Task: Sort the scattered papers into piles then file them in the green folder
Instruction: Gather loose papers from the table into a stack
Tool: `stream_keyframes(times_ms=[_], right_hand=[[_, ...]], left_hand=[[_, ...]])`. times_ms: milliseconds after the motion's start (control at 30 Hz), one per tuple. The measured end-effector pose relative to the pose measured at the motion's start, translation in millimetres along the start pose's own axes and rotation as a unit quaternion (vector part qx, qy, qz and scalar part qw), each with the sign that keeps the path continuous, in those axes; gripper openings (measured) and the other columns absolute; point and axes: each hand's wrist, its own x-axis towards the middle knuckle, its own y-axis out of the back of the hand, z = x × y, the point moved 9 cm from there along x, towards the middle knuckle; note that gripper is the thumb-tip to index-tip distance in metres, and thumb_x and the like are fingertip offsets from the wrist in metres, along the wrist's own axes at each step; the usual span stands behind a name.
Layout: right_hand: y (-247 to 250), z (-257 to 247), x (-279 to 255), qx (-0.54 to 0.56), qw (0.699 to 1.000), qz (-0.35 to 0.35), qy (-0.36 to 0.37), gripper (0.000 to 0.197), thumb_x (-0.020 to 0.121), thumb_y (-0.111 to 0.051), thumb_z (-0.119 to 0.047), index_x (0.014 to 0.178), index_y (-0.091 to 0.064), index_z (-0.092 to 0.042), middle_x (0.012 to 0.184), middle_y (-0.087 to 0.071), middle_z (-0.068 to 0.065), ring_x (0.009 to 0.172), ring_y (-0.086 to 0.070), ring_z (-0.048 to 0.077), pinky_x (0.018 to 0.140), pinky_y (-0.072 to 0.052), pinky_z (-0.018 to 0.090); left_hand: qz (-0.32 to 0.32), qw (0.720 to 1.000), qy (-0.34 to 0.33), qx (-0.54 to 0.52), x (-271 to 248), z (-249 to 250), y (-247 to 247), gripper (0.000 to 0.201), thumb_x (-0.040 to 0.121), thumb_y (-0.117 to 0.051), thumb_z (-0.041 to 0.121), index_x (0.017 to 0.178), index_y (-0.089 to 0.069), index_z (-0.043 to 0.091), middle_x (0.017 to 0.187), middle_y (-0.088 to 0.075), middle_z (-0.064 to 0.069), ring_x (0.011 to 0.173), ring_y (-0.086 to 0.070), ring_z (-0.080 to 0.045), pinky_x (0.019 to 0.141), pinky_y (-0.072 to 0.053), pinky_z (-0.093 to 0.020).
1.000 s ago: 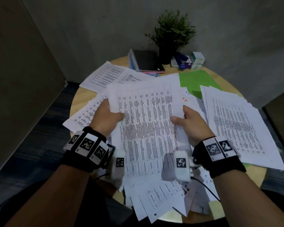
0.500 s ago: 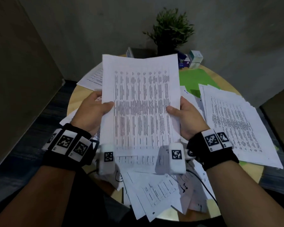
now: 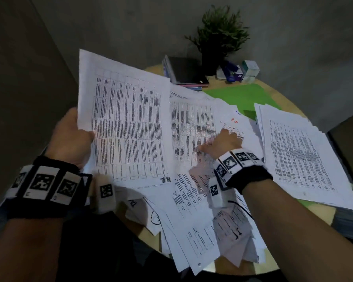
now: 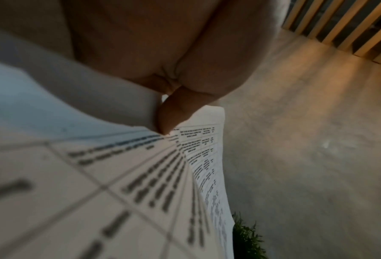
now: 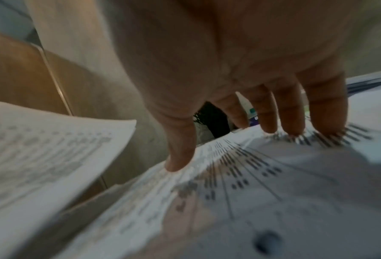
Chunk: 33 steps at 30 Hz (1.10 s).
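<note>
1. Half a second ago both hands held the white printed sheets with tables [image 3: 128, 127] upright in front of the person. Now only the left hand [image 3: 69, 137] holds them, and they are carried to the left, tilted, above the left edge of the round wooden surface [image 3: 293, 218].

2. The left hand pinches the left edge of these sheets between thumb and fingers; the left wrist view shows the thumb [image 4: 174, 112] pressed on the paper.

3. The right hand [image 3: 222, 143] has let go of the sheets and has come down on the loose white papers [image 3: 194, 127] in the middle of the surface. Its fingers [image 5: 269, 112] are straight and spread, with the tips touching the top page; it grips nothing.

4. The flat green paper folder [image 3: 240, 96] lies at the far side of the surface, partly covered by papers. The tidy white pile of printed pages [image 3: 302, 151] lies on the right, just beside the right hand.

5. Many scattered sheets [image 3: 204, 237] lie near the front edge, so I judge that sorting is not finished and filing is not begun.

6. I think the right hand now looks for the next page of the same kind, while the left keeps the collected ones.
</note>
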Motion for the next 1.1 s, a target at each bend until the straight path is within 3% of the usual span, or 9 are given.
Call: stream_keyframes(times_ms=[100,233,367,500,667,733,867,967,1100], right_hand=[[-4.0,2.2,1.1,-0.060,0.998,0.009,-0.026,0.100,0.069,-0.074,-0.063,0.136,-0.034,-0.001,0.137,-0.042,0.017,0.130,-0.040,0.032,0.103,-0.038,0.039],[-3.4,10.1,5.1,0.064,0.998,-0.005,-0.019,0.066,0.076,-0.079,-0.037,0.121,-0.054,0.004,0.100,-0.062,0.010,0.097,-0.063,0.025,0.071,-0.050,0.029],[16.8,15.6,4.0,0.163,0.986,0.020,0.019,0.044,0.093,-0.059,-0.014,0.133,-0.048,-0.002,0.139,-0.051,0.013,0.123,-0.053,0.030,0.097,-0.044,0.035],[50.8,10.3,-13.6,0.414,0.898,0.028,0.148,0.021,0.090,-0.059,-0.021,0.111,-0.060,-0.025,0.121,-0.066,0.006,0.109,-0.063,0.030,0.099,-0.047,0.052],[56.0,-31.4,-47.9,0.590,0.768,-0.082,0.237,0.024,0.093,-0.051,0.004,0.102,-0.059,-0.017,0.096,-0.073,0.005,0.091,-0.065,0.029,0.089,-0.049,0.054],[49.0,-48.2,-57.2,0.602,0.752,-0.117,0.243,0.022,0.093,-0.052,0.003,0.102,-0.059,-0.016,0.091,-0.072,0.007,0.085,-0.063,0.029,0.081,-0.051,0.052],[35.6,-63.7,-59.9,0.546,0.790,-0.137,0.244,0.024,0.089,-0.058,0.003,0.111,-0.059,-0.007,0.093,-0.071,0.014,0.077,-0.067,0.027,0.069,-0.057,0.045],[25.5,-57.8,-50.6,0.528,0.810,-0.136,0.216,0.007,0.095,-0.058,-0.015,0.096,-0.063,-0.011,0.087,-0.070,0.007,0.067,-0.064,0.020,0.061,-0.055,0.033],[19.4,-19.7,-20.3,0.187,0.974,-0.012,0.131,0.052,0.086,-0.066,-0.046,0.122,-0.057,-0.010,0.122,-0.062,0.009,0.109,-0.060,0.027,0.094,-0.046,0.038]], left_hand=[[-0.007,0.999,0.008,-0.035,4.5,-7.5,-1.0,0.055,0.084,-0.047,-0.011,0.118,-0.061,0.030,0.109,-0.069,0.003,0.104,-0.064,-0.020,0.087,-0.051,-0.039],[-0.009,0.993,0.012,-0.113,9.0,-3.9,-7.7,0.053,0.080,-0.043,-0.019,0.109,-0.063,0.021,0.104,-0.070,0.001,0.104,-0.066,-0.018,0.079,-0.051,-0.026],[-0.017,0.989,0.030,-0.147,10.2,-6.0,-14.6,0.049,0.082,-0.047,-0.017,0.115,-0.063,0.015,0.109,-0.070,-0.006,0.105,-0.066,-0.026,0.094,-0.052,-0.043],[-0.056,0.984,0.048,-0.164,5.2,-3.4,-27.8,0.035,0.087,-0.049,-0.010,0.103,-0.067,0.015,0.102,-0.071,-0.010,0.097,-0.068,-0.029,0.090,-0.053,-0.045],[-0.086,0.974,0.059,-0.200,4.6,-4.4,-40.8,0.041,0.094,-0.044,-0.007,0.130,-0.058,0.008,0.120,-0.066,-0.009,0.110,-0.063,-0.025,0.105,-0.044,-0.047],[-0.113,0.967,0.074,-0.215,2.5,-4.8,-48.5,0.045,0.098,-0.039,-0.005,0.140,-0.050,0.009,0.129,-0.062,-0.010,0.113,-0.061,-0.025,0.107,-0.041,-0.046],[-0.129,0.971,0.058,-0.195,4.1,-2.6,-47.8,0.047,0.097,-0.041,-0.005,0.140,-0.049,0.013,0.135,-0.059,-0.010,0.122,-0.056,-0.028,0.110,-0.038,-0.050],[-0.077,0.987,0.015,-0.141,6.5,1.3,-33.2,0.045,0.093,-0.049,-0.008,0.128,-0.057,0.021,0.125,-0.065,-0.004,0.115,-0.062,-0.025,0.104,-0.045,-0.050],[-0.011,0.996,-0.046,-0.079,1.6,10.4,-18.4,0.048,0.089,-0.049,-0.007,0.122,-0.062,0.026,0.113,-0.067,0.004,0.103,-0.064,-0.014,0.089,-0.050,-0.034]])
